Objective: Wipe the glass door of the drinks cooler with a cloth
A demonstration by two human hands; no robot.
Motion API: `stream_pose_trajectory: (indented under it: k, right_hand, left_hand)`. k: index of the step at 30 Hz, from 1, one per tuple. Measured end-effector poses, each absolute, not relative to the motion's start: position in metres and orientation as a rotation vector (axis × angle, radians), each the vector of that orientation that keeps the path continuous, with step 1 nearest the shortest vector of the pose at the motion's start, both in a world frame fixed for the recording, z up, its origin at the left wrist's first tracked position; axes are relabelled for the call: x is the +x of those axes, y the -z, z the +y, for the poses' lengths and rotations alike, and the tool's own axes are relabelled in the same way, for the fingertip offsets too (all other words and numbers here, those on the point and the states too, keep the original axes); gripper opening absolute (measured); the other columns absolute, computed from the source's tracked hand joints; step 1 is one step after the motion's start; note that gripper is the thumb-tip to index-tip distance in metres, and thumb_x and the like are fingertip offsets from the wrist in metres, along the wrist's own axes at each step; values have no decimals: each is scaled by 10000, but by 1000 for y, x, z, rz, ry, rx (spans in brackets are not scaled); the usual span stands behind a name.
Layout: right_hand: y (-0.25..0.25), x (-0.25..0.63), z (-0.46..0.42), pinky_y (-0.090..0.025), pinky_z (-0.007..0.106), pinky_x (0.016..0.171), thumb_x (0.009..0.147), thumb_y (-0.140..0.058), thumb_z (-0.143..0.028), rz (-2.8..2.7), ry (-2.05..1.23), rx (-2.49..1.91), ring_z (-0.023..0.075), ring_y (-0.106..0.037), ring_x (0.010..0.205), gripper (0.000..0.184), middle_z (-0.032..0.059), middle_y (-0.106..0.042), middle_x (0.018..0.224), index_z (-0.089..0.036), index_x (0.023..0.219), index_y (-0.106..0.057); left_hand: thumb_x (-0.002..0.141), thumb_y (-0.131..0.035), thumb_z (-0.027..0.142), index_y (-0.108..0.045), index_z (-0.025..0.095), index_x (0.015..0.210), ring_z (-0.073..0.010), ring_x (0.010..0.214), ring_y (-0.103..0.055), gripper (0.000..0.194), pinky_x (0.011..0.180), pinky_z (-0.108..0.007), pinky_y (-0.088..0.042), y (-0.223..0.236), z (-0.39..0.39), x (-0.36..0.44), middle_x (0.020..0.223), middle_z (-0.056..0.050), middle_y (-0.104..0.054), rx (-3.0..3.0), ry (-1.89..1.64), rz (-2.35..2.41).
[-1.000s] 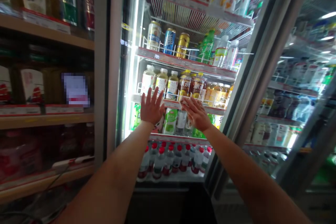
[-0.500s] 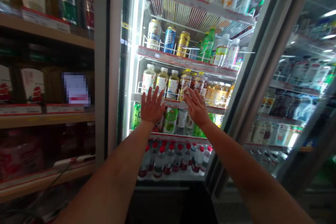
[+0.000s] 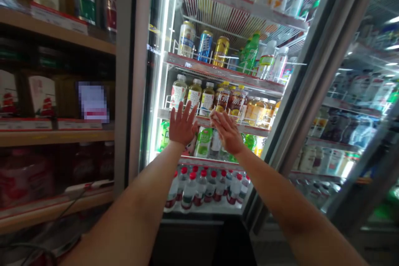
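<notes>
Both hands reach forward to the glass door [image 3: 161,91] of a lit drinks cooler. My left hand [image 3: 182,126] lies flat against the glass, palm forward and fingers spread, with nothing in it. To its right, my right hand [image 3: 230,134] presses a small crumpled pale cloth [image 3: 214,116] to the glass under its fingertips; whether it is fabric or paper is hard to tell. Behind the hands stand tea bottles [image 3: 207,99] and, one shelf lower, a green-labelled bottle [image 3: 203,142], partly covered by my hands.
A metal door frame [image 3: 324,70] with a long upright edge runs along the right, and another cooler [image 3: 349,133] stands beyond it. On the left are wooden shelves [image 3: 56,137] with bottles and a blurred pale panel [image 3: 93,102]. Red-capped bottles [image 3: 199,187] fill the cooler's bottom.
My right hand has slid left across the glass with the cloth, closer to my left hand. My left hand stays nearly in place, and the view has shifted slightly.
</notes>
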State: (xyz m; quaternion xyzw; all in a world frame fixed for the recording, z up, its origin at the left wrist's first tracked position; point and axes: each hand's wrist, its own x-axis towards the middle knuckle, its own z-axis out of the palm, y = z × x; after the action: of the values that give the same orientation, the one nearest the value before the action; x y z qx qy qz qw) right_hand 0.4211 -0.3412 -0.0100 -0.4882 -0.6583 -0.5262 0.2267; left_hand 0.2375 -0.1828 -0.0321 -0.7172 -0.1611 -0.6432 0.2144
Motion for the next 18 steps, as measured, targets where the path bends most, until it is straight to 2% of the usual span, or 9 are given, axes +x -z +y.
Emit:
stream_pose_trajectory:
  k: [3,8,10,14,18]
  right_hand:
    - [12,420,-342,-313,466,1317,1062,-469,-127,-1998,1435,-1327,225,-285,1602,542,26,-471,1642,-269,1585,-486]
    - [9,417,-341,-313,496,1314,1082,-454,-168,-1672,1415,-1375,249,-241,1616,491,73,-476,1636,-222,1567,-517]
    - [13,415,-342,-306,495,1317,1077,-453,-156,-1739,1412,-1372,252,-243,1615,506,66,-472,1639,-224,1576,-502]
    - [13,415,-343,-293,469,1326,1069,-462,-131,-1990,1368,-1372,217,-287,1601,571,14,-464,1647,-307,1611,-430]
    - [3,418,-338,-297,490,1323,1080,-447,-142,-1651,1374,-1359,242,-229,1620,566,54,-449,1658,-269,1630,-403]
  left_hand:
    - [1072,-474,338,-458,174,1609,-275,1619,-77,562,1332,-512,-40,32,-183,237,1686,-103,-324,-1996,1784,-454]
    - [1060,-481,340,-460,188,1610,-284,1618,-88,572,1332,-525,-40,32,-185,236,1689,-91,-324,-2063,1786,-481]
    - [1055,-482,333,-465,190,1607,-284,1618,-95,571,1332,-527,-41,31,-186,236,1688,-90,-328,-2070,1786,-491]
    - [1064,-475,338,-461,187,1609,-287,1618,-91,566,1331,-536,-51,31,-188,236,1689,-96,-324,-2080,1772,-505]
    - [1068,-467,337,-455,180,1611,-285,1620,-69,565,1332,-537,-37,31,-188,236,1694,-96,-312,-2089,1757,-511]
